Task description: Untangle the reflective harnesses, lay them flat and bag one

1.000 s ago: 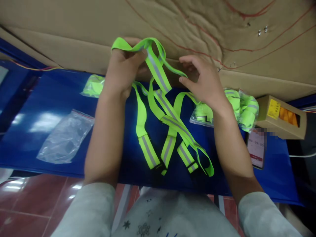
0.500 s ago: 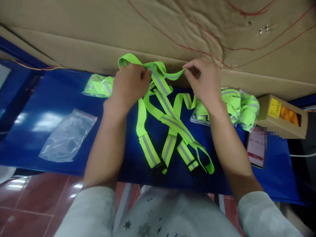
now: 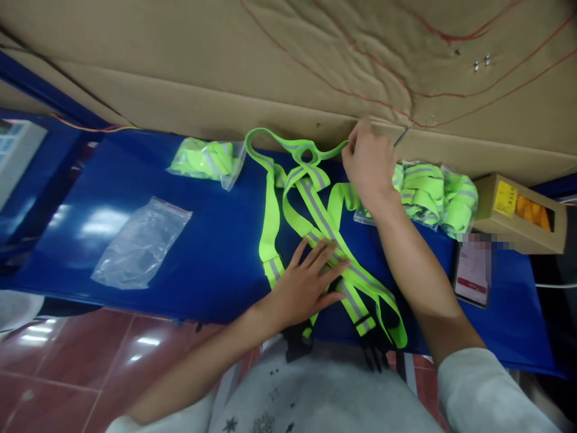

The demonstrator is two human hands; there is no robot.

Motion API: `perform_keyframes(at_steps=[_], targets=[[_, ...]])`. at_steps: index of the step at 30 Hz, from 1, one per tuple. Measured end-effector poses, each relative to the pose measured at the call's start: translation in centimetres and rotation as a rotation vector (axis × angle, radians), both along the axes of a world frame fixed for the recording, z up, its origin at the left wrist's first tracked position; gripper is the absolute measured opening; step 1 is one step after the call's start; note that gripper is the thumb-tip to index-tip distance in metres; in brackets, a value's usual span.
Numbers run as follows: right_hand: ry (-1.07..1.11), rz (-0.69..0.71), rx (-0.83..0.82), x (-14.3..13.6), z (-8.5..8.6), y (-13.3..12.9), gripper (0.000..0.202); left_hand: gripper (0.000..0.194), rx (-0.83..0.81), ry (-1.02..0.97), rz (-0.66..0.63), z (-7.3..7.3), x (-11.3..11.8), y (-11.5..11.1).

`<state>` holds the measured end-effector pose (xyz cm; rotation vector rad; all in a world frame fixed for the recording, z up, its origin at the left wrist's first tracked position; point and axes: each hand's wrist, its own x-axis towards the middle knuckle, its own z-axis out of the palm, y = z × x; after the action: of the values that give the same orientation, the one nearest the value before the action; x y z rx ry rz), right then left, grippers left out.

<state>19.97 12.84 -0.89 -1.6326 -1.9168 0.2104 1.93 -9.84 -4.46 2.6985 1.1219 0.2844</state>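
Observation:
A neon-yellow reflective strap harness (image 3: 318,208) with grey stripes lies spread on the blue table (image 3: 220,240), its straps crossing in the middle. My left hand (image 3: 303,287) rests flat across the lower straps, fingers spread. At the far side, my right hand (image 3: 370,161) is closed on the end of the upper strap, pulling it out to the right; its fingertips are partly hidden. Black buckles (image 3: 298,344) hang at the near table edge, close to my shirt.
Bagged harnesses lie at the left (image 3: 202,159) and right (image 3: 424,189). An empty clear zip bag (image 3: 142,243) is on the left. To the right are a phone (image 3: 472,279) and a windowed cardboard box (image 3: 523,213). A brown cardboard wall (image 3: 189,72) with red wires stands behind.
My left hand has let go of the upper strap, come down toward me and flattened on the lower straps. My right hand still holds its strap end, slightly lower. The upper loop now lies spread out.

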Motion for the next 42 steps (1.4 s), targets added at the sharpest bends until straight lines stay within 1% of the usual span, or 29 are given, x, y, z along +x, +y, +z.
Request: perform_keyframes(at_steps=[3, 5, 7, 9, 10, 12, 13, 15, 17, 19, 22, 25, 27, 29, 31, 34, 37, 39, 40, 42], targets=[[0.007, 0.046, 0.009, 0.6, -0.2, 0.0, 0.035, 0.056, 0.028, -0.090, -0.017, 0.9, -0.1, -0.4], [-0.004, 0.133, 0.020, 0.8, 0.6, -0.7, 0.035, 0.043, 0.052, -0.184, 0.013, 1.6, -0.6, 0.2], [-0.033, 0.239, -0.004, 0.6, 1.7, -1.7, 0.033, 0.029, 0.089, -0.272, 0.077, 2.3, -1.5, 1.9], [-0.086, 0.403, -0.080, 0.0, 2.8, -2.8, 0.032, 0.022, 0.150, -0.330, 0.180, 2.6, -2.5, 4.7], [-0.120, 0.501, -0.121, -0.4, 3.1, -3.3, 0.033, 0.020, 0.180, -0.349, 0.262, 2.6, -3.1, 6.4], [-0.200, 0.651, -0.189, -1.4, 3.0, -3.8, 0.039, 0.021, 0.228, -0.407, 0.495, 1.9, -4.0, 9.8], [-0.247, 0.680, -0.215, -1.8, 2.7, -3.8, 0.041, 0.028, 0.257, -0.472, 0.594, 1.3, -4.5, 11.4], [-0.330, 0.656, -0.251, -2.3, 1.6, -3.6, 0.044, 0.041, 0.238, -0.574, 0.699, 0.0, -5.3, 13.7], [-0.374, 0.614, -0.266, -2.6, 0.4, -3.3, 0.047, 0.044, 0.133, -0.681, 0.752, -1.3, -6.1, 14.8], [-0.385, 0.589, -0.264, -2.7, -0.7, -3.2, 0.048, 0.045, 0.022, -0.807, 0.767, -2.0, -6.9, 15.1], [-0.393, 0.547, -0.249, -2.9, -1.3, -3.5, 0.051, 0.053, -0.104, -1.011, 0.758, -2.3, -8.1, 15.2], [-0.368, 0.578, -0.228, -3.0, -0.8, -4.0, 0.054, 0.061, -0.242, -1.138, 0.801, -2.3, -9.2, 15.6], [-0.319, 0.625, -0.222, -2.9, 0.0, -4.1, 0.055, 0.065, -0.330, -1.181, 0.832, -2.4, -9.7, 15.8], [-0.271, 0.659, -0.219, -2.9, 0.8, -4.4, 0.052, 0.065, -0.384, -1.199, 0.833, -2.6, -9.8, 15.9], [-0.260, 0.679, -0.219, -3.1, 1.4, -4.8, 0.047, 0.061, -0.365, -1.174, 0.812, -2.9, -9.7, 15.9], [-0.306, 0.678, -0.213, -3.7, 1.8, -5.6, 0.040, 0.048, -0.249, -1.094, 0.781, -3.4, -9.4, 16.1], [-0.297, 0.689, -0.186, -3.9, 2.6, -6.4, 0.043, 0.046, -0.193, -1.007, 0.750, -3.3, -9.4, 16.2], [-0.247, 0.715, -0.166, -3.4, 3.7, -7.0, 0.046, 0.051, -0.169, -0.917, 0.719, -2.3, -9.4, 15.4], [-0.222, 0.723, -0.156, -2.8, 4.4, -7.4, 0.046, 0.054, -0.140, -0.853, 0.709, -1.6, -9.3, 14.5], [-0.187, 0.718, -0.149, -1.4, 5.6, -8.6, 0.046, 0.058, -0.038, -0.678, 0.730, 0.2, -8.8, 11.7]])
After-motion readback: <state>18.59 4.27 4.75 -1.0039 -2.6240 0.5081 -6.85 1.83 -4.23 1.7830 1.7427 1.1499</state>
